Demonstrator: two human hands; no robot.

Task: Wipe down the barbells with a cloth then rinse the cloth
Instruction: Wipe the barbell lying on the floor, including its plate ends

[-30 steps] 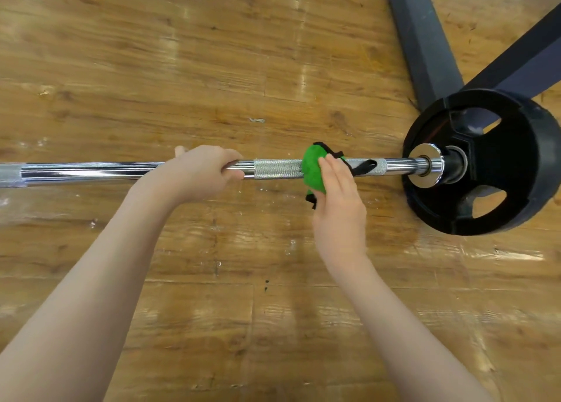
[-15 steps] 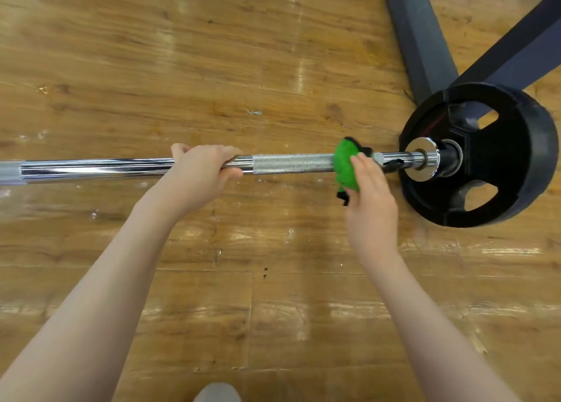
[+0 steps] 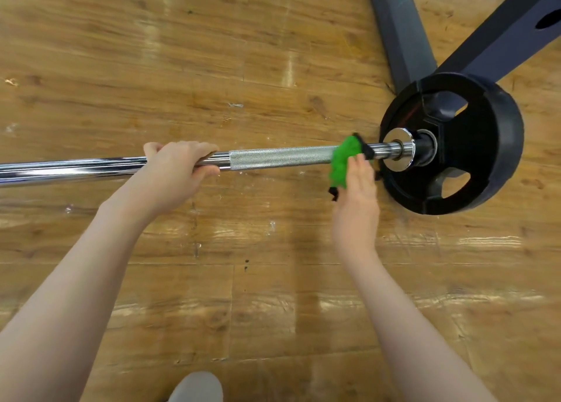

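Observation:
A chrome barbell (image 3: 273, 158) runs across the wooden floor from the left edge to a black weight plate (image 3: 473, 146) on the right. My left hand (image 3: 179, 171) grips the smooth part of the bar, just left of the knurled section. A green cloth with black trim (image 3: 343, 161) is wrapped over the bar at the right end of the knurling, close to the chrome collar (image 3: 400, 152). My right hand (image 3: 356, 195) holds the cloth against the bar from the near side; its fingertips are hidden behind the cloth.
Two dark steel legs of a rack (image 3: 403, 34) lie on the floor behind the plate, spreading up and to the right. A grey shoe tip (image 3: 197, 386) shows at the bottom edge. Wooden floorboards (image 3: 243, 280) surround the bar.
My right hand has slid the green cloth to the right along the knurled section, ending near the collar. My left hand has kept its grip on the bar.

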